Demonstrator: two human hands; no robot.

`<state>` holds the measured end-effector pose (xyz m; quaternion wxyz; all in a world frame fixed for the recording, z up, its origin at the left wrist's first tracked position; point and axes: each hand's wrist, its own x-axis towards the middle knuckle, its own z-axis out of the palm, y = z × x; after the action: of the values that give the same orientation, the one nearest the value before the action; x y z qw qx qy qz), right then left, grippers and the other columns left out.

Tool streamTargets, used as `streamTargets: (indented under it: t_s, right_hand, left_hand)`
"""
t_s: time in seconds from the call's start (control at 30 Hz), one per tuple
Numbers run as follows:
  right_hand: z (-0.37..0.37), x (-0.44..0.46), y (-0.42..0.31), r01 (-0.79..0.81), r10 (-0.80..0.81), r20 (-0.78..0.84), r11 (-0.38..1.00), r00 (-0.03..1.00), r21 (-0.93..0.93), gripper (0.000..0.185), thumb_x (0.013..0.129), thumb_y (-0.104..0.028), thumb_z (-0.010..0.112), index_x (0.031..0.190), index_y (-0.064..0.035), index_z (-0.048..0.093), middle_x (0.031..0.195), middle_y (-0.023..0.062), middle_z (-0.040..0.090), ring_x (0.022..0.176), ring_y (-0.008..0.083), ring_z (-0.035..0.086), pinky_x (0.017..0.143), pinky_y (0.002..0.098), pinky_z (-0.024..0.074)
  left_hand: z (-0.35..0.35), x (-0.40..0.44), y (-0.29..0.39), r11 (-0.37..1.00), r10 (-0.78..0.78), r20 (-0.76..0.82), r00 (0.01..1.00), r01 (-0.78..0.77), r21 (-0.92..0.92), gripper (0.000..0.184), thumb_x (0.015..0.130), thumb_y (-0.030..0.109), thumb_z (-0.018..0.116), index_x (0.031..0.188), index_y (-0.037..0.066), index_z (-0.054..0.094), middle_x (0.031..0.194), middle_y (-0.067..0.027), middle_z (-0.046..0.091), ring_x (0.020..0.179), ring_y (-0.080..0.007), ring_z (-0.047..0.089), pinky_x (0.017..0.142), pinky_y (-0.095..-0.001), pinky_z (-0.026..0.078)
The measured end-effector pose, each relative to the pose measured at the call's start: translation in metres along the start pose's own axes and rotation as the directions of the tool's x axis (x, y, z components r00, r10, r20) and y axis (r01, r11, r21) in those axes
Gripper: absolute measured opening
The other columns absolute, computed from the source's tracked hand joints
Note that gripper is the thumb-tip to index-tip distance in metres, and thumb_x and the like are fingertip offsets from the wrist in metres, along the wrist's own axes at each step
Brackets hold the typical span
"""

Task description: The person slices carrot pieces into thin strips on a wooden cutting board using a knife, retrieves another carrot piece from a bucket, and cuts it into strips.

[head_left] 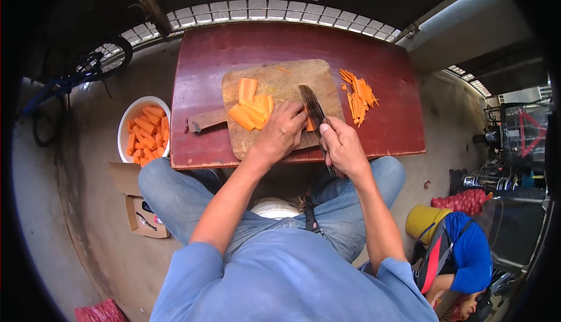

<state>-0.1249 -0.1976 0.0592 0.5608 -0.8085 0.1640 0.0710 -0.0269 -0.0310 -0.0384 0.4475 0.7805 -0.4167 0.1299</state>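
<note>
My right hand (343,147) grips a dark-bladed knife (314,105), its blade angled away from me over the wooden cutting board (321,77). Curled fingers of my left hand (283,128) press on a piece of carrot (310,125) beside the blade, mostly hidden under them. Several thick carrot slabs (250,109) lie on the board to the left of that hand. Thin carrot strips (359,95) are heaped on the red table (251,44) at the board's right. The board's handle (207,120) points left.
A white bucket (122,144) of peeled carrots stands left of the table. An opened cardboard box (135,220) lies below it, and a bicycle (87,68) is at the far left. At lower right are another person (467,258), a yellow bucket (422,221) and a red net sack (464,201).
</note>
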Motion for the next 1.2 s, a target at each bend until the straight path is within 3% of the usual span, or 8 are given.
streamTargets:
  t_s: [0.2,0.5,0.6,0.9,1.03,1.2]
  right_hand:
    - [0.001,-0.026,-0.005,0.002,-0.002,-0.032,1.000,0.999,-0.016,0.027,0.117,-0.022,0.055,0.110,0.0015,0.066,0.066,0.0031,0.054,0.050,0.0124,0.055,0.048,0.0350,0.0469]
    - [0.000,0.012,-0.003,0.040,-0.040,0.003,0.999,0.999,-0.003,0.030,0.117,-0.023,0.053,0.103,0.0008,0.064,0.067,0.0007,0.054,0.048,0.0117,0.056,0.047,0.0333,0.0465]
    - [-0.005,-0.004,-0.003,0.022,-0.023,0.005,0.998,1.000,0.067,0.030,0.117,-0.023,0.053,0.103,0.0004,0.064,0.068,0.0006,0.055,0.047,0.0115,0.055,0.047,0.0326,0.0459]
    - [-0.004,-0.012,-0.008,-0.012,0.012,0.027,1.000,1.000,-0.018,0.030,0.118,-0.023,0.053,0.106,0.0006,0.066,0.068,0.0005,0.055,0.048,0.0103,0.054,0.047,0.0311,0.0448]
    - [0.009,0.004,-0.003,-0.043,0.042,0.011,0.998,0.999,0.036,0.029,0.118,-0.023,0.052,0.107,0.0015,0.065,0.068,0.0012,0.056,0.048,0.0119,0.055,0.047,0.0328,0.0458]
    - [0.009,0.011,-0.015,0.007,-0.004,0.024,0.994,1.000,-0.108,0.030,0.118,-0.023,0.051,0.105,0.0021,0.062,0.065,0.0043,0.055,0.048,0.0155,0.057,0.048,0.0378,0.0486]
  left_hand:
    - [-0.001,-0.001,-0.002,0.999,-0.032,0.058,0.998,0.030,0.038,0.021,0.092,0.003,0.074,0.113,-0.002,0.076,0.122,-0.0154,0.071,0.109,-0.0362,0.067,0.097,-0.0474,0.052]
    - [0.000,0.000,-0.004,1.000,-0.023,0.032,0.999,0.022,0.022,0.015,0.091,0.004,0.078,0.105,0.000,0.079,0.121,-0.0140,0.075,0.107,-0.0347,0.069,0.098,-0.0469,0.051]
    - [0.000,-0.003,-0.005,0.999,-0.005,0.007,1.000,0.005,0.047,0.016,0.090,0.004,0.079,0.105,0.000,0.080,0.120,-0.0133,0.075,0.107,-0.0341,0.069,0.097,-0.0469,0.051]
    - [-0.001,-0.003,-0.004,0.998,-0.003,-0.011,1.000,0.003,0.056,0.017,0.090,0.005,0.079,0.106,0.002,0.080,0.118,-0.0113,0.075,0.109,-0.0316,0.069,0.101,-0.0456,0.049]
    - [0.004,-0.007,-0.007,0.997,-0.020,-0.012,1.000,0.021,0.077,0.018,0.087,0.003,0.073,0.103,0.001,0.080,0.117,-0.0114,0.073,0.110,-0.0316,0.067,0.101,-0.0464,0.048]
    - [0.001,-0.006,-0.010,0.995,-0.078,0.028,0.997,0.077,0.060,0.015,0.086,0.001,0.075,0.101,0.001,0.080,0.115,-0.0116,0.075,0.108,-0.0320,0.068,0.099,-0.0451,0.050]
